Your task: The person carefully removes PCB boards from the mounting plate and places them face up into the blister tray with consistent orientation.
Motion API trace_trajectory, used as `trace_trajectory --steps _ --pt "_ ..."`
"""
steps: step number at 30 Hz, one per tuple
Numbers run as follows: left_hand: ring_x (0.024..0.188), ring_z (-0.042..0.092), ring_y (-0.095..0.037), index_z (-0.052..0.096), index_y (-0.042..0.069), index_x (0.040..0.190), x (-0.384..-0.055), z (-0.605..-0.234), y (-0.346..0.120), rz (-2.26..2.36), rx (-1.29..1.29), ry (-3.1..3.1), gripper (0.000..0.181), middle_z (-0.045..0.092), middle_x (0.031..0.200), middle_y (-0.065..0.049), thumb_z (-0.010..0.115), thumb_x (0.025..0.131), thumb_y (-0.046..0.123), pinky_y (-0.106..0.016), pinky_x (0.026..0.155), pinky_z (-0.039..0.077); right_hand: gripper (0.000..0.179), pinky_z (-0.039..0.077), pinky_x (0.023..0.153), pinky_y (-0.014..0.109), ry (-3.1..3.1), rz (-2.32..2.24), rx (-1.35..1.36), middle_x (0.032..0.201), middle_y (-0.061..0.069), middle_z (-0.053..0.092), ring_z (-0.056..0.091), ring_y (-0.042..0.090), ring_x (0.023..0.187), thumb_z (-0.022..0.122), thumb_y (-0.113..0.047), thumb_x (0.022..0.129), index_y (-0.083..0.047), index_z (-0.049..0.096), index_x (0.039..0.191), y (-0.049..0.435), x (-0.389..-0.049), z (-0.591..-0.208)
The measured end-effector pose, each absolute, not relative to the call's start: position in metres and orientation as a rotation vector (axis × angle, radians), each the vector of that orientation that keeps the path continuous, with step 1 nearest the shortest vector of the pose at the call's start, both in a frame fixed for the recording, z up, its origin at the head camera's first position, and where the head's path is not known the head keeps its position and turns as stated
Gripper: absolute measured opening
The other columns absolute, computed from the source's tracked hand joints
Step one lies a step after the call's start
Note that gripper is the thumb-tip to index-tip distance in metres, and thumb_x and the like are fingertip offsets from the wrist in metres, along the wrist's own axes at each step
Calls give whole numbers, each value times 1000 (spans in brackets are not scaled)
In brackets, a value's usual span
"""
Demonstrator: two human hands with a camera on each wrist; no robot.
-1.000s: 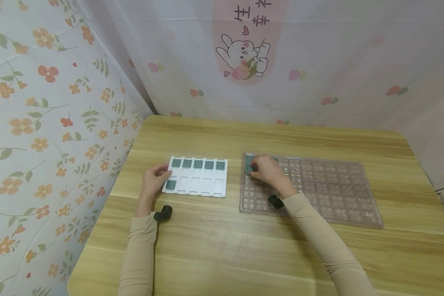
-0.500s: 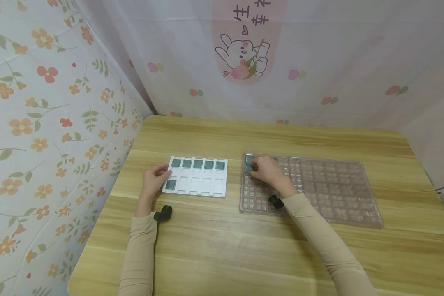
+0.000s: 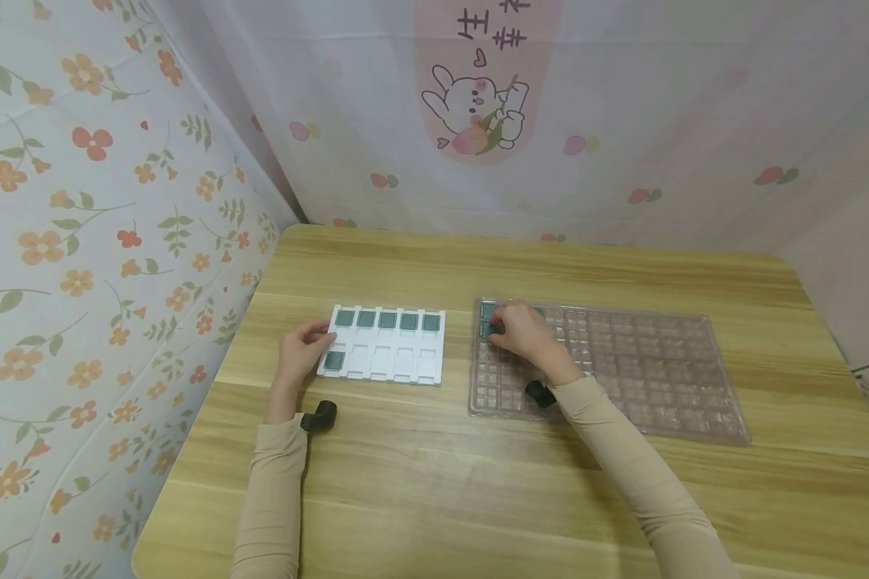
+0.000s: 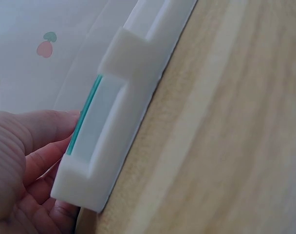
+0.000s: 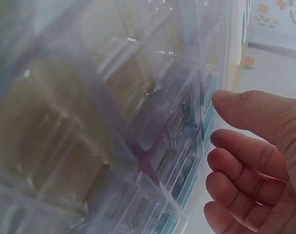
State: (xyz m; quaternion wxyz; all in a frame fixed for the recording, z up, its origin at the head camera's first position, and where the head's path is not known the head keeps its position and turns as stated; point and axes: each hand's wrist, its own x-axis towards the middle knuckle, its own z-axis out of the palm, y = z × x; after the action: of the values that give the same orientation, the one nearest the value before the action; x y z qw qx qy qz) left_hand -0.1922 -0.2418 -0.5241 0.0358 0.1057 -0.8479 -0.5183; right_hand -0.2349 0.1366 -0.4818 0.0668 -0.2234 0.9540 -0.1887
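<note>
A white tray (image 3: 381,378) with two rows of slots lies left of the middle. Small green circuit boards (image 3: 387,321) fill its far row, and one more sits in the near row at the left. My left hand (image 3: 302,350) grips this tray's left edge, its thumb lying on the rim beside a board's green edge (image 4: 83,117). To the right is a clear plastic tray (image 3: 666,378) of many cells, with a few green boards at its far left corner. There my right hand (image 3: 525,331) pinches a green board (image 3: 487,330) in its cell; the fingers partly hide it.
The wooden table (image 3: 405,482) bears both trays, with a gap between them. Black camera mounts (image 3: 321,416) project from both wrists. Patterned curtains (image 3: 623,121) hang behind and on the left.
</note>
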Motion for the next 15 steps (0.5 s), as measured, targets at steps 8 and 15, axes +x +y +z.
trace_trajectory --steps 8,15 --pt "91 56 -25 62 -2 118 -192 -523 -242 -1602 319 -2602 34 63 107 -21 67 85 8 -16 68 42 26 49 70 34 2857 -570 -662 87 8 62 55 21 80 74 -15 81 2 69 99 135 -234 -479" --pt "90 56 -25 63 -2 117 -192 -525 -242 -1595 304 -2596 34 64 106 -20 67 85 7 -16 69 41 26 49 70 34 2852 -587 -692 90 11 63 58 22 80 74 -15 81 2 69 99 131 -233 -478"
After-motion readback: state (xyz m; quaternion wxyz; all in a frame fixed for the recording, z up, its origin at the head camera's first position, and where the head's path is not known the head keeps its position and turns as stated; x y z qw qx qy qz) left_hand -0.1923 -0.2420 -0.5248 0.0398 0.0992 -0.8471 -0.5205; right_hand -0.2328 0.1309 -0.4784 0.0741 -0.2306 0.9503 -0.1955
